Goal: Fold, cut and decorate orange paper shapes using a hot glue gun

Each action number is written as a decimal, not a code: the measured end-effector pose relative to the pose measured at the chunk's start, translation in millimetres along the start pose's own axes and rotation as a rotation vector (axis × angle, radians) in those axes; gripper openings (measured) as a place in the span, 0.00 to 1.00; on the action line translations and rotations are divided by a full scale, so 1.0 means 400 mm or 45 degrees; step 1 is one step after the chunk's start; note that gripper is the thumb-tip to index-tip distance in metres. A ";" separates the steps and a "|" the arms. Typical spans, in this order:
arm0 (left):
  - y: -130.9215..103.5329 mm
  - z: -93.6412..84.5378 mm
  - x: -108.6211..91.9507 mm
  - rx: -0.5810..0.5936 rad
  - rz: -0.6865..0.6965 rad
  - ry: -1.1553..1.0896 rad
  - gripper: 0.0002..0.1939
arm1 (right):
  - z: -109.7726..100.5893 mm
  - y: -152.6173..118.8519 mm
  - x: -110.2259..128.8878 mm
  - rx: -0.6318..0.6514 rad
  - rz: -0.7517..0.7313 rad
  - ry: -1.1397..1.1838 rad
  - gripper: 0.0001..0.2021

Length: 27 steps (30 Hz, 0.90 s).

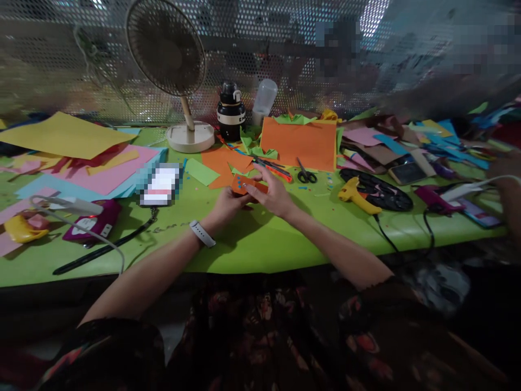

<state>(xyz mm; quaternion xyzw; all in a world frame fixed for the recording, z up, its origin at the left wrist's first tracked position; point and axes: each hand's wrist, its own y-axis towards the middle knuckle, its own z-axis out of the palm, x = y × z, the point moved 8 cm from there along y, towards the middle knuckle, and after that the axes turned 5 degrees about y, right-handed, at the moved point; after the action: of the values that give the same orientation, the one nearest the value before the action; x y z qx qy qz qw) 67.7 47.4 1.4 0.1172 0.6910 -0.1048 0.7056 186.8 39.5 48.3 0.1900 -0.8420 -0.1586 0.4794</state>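
A small piece of folded orange paper (241,183) with blue dots on it is held over the green table (244,244). My left hand (228,205), with a pale watch strap on its wrist, grips the paper from the left and below. From the right, my right hand (273,193) holds the same paper, its thumb on the top side and a finger stretched out above. Behind my hands lie orange sheets (220,163), a red cutter (280,172) and black-handled scissors (306,175).
A fan (190,137), a black bottle (230,117) and an upright orange sheet (299,142) stand behind. Left are paper stacks (65,136) and a phone (160,184). Right are a yellow glue gun (358,198), a black tray (391,193) and another person's arm (510,179).
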 end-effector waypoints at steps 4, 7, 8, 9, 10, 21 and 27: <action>0.003 -0.005 -0.002 -0.020 0.029 -0.020 0.13 | 0.003 0.017 -0.002 0.030 0.089 -0.127 0.37; 0.003 -0.004 -0.006 -0.020 0.049 -0.020 0.14 | 0.008 0.029 0.009 0.006 0.062 -0.207 0.37; 0.003 -0.003 -0.007 -0.016 0.062 -0.024 0.14 | 0.012 0.032 0.012 0.004 0.055 -0.234 0.37; 0.004 -0.002 -0.009 -0.013 0.074 -0.029 0.15 | 0.017 0.033 0.013 0.011 0.056 -0.257 0.37; 0.004 -0.002 -0.009 -0.014 0.082 -0.032 0.15 | 0.023 0.034 0.012 0.024 0.068 -0.270 0.37; 0.023 -0.023 0.007 -0.064 0.042 -0.015 0.25 | -0.056 0.015 -0.003 -0.007 0.217 0.291 0.35; 0.026 -0.036 -0.006 -0.113 0.108 0.014 0.25 | -0.284 -0.097 -0.047 -0.415 0.120 0.112 0.18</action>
<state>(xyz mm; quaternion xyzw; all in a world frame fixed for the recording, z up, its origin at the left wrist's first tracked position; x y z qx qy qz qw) 57.0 61.7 3.9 0.1155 0.6931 -0.0436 0.7102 300.6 4.5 72.5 0.0768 -0.7912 -0.2619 0.5473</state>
